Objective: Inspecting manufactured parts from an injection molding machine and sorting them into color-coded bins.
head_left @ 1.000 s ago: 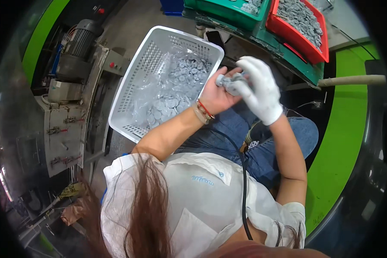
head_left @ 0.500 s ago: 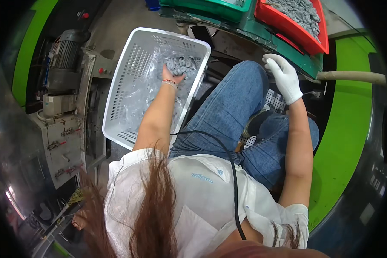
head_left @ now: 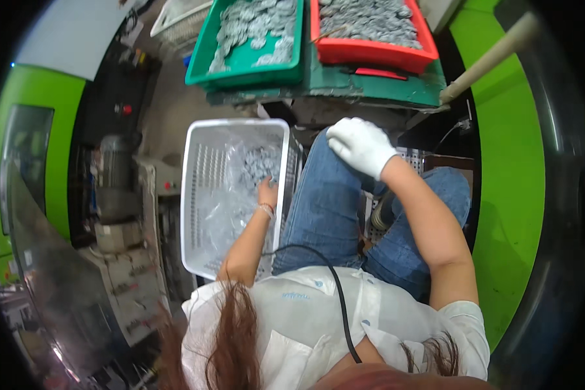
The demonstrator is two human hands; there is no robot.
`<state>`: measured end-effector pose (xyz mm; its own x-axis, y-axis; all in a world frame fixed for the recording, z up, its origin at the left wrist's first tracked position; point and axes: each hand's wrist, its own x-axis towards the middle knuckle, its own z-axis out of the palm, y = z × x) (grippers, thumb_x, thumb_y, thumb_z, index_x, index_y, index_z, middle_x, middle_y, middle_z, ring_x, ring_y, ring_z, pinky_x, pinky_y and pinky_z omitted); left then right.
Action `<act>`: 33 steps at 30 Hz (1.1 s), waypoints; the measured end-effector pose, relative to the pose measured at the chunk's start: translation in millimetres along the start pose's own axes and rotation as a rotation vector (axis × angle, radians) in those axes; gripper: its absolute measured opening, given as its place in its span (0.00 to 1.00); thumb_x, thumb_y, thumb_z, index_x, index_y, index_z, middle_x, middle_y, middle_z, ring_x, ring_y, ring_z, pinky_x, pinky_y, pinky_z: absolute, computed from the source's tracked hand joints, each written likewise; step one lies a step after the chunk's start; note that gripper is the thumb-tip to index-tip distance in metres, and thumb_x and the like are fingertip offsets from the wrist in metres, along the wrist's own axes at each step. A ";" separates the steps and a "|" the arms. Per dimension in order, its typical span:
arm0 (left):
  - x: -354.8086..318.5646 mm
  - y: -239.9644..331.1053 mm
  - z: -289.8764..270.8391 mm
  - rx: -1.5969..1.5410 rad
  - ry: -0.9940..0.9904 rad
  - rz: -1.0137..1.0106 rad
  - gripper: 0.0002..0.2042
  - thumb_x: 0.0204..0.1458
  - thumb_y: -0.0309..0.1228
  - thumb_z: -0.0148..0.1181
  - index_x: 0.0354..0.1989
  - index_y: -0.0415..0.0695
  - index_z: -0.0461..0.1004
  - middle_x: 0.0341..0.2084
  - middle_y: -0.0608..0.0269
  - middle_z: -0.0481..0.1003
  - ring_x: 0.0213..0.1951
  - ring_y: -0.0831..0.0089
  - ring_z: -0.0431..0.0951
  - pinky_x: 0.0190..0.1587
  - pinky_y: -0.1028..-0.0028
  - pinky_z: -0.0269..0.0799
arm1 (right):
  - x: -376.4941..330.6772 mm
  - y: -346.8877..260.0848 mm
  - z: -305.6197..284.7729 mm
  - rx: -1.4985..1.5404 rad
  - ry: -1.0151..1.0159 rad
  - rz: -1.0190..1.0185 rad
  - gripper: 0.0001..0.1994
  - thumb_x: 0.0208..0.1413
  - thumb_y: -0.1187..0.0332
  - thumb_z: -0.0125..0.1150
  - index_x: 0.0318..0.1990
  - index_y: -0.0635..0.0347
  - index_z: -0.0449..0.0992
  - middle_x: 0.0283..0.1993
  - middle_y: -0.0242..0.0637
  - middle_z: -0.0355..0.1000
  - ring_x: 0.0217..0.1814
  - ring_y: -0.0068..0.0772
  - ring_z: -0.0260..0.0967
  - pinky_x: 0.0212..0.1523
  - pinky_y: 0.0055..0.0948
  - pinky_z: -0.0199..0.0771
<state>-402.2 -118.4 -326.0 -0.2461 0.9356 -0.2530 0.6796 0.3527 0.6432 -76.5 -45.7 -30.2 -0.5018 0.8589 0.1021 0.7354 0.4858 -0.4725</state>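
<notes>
My bare left hand [head_left: 267, 192] reaches into a white plastic basket [head_left: 237, 122] beside my left leg. It is at the near edge of a heap of small grey round pieces [head_left: 259, 164], which lie in a clear plastic bag [head_left: 218, 211]. Its fingers look somewhat apart, though their tips are partly hidden and blurred. I see nothing held in it. My right hand [head_left: 363, 147], in a white glove, lies over my raised left knee, its fingers loosely bent over the denim and holding nothing.
Ahead stands a green table [head_left: 335, 88] with a green tray [head_left: 247, 77] and a red tray [head_left: 374, 54], both holding grey pieces. Machinery [head_left: 114, 169] lines the left. A green panel [head_left: 510, 195] runs along my right. A black cable [head_left: 340, 286] crosses my shirt.
My right hand has come down and left onto my knee. My left hand has drawn back toward the near edge of the pieces. The view has shifted, showing more of both trays.
</notes>
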 end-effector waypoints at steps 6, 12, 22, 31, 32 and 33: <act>3.4 236.6 -113.0 -0.134 0.360 0.780 0.10 0.52 0.21 0.52 0.43 0.38 0.72 0.40 0.48 0.73 0.42 0.57 0.74 0.46 0.67 0.69 | -1.4 -1.4 -0.4 -0.092 0.092 -0.037 0.10 0.52 0.61 0.52 0.31 0.56 0.76 0.34 0.45 0.72 0.38 0.47 0.72 0.40 0.44 0.73; 28.7 442.0 -123.1 -0.090 0.096 1.335 0.09 0.48 0.18 0.56 0.39 0.38 0.73 0.39 0.51 0.74 0.44 0.55 0.74 0.47 0.67 0.70 | -2.9 -4.6 -3.9 -0.033 -0.092 0.059 0.12 0.54 0.63 0.47 0.37 0.57 0.76 0.40 0.47 0.74 0.40 0.49 0.74 0.42 0.45 0.74; 158.9 553.6 2.9 0.531 -0.334 0.852 0.29 0.51 0.52 0.53 0.57 0.46 0.68 0.51 0.44 0.69 0.54 0.49 0.68 0.58 0.59 0.62 | -7.1 1.9 -13.6 0.027 -0.200 0.086 0.14 0.55 0.60 0.48 0.40 0.57 0.76 0.42 0.48 0.74 0.44 0.50 0.73 0.45 0.46 0.72; 155.2 555.8 -0.8 0.745 -0.297 0.897 0.31 0.50 0.59 0.51 0.56 0.49 0.69 0.46 0.48 0.74 0.51 0.47 0.71 0.55 0.56 0.64 | -18.4 37.2 -87.4 0.058 0.039 0.286 0.16 0.56 0.58 0.45 0.41 0.57 0.75 0.42 0.48 0.73 0.45 0.49 0.73 0.47 0.44 0.72; 153.0 556.5 -1.2 0.704 -0.288 0.878 0.30 0.51 0.57 0.52 0.53 0.46 0.70 0.44 0.47 0.76 0.48 0.49 0.74 0.52 0.59 0.67 | -20.2 41.9 -93.7 0.063 0.140 0.326 0.16 0.56 0.57 0.46 0.42 0.55 0.75 0.43 0.47 0.73 0.45 0.49 0.72 0.47 0.44 0.71; 151.5 556.6 -1.9 0.705 -0.296 0.871 0.30 0.51 0.57 0.52 0.53 0.46 0.70 0.44 0.47 0.76 0.48 0.49 0.74 0.52 0.59 0.67 | -22.2 44.1 -97.2 0.101 0.157 0.349 0.16 0.56 0.57 0.46 0.43 0.55 0.75 0.43 0.46 0.73 0.45 0.49 0.72 0.48 0.45 0.71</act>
<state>-62.6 219.7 -4.9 0.6030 0.7851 -0.1417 0.7965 -0.5828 0.1610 11.3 -27.6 31.7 -0.1481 0.9877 0.0490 0.7972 0.1486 -0.5851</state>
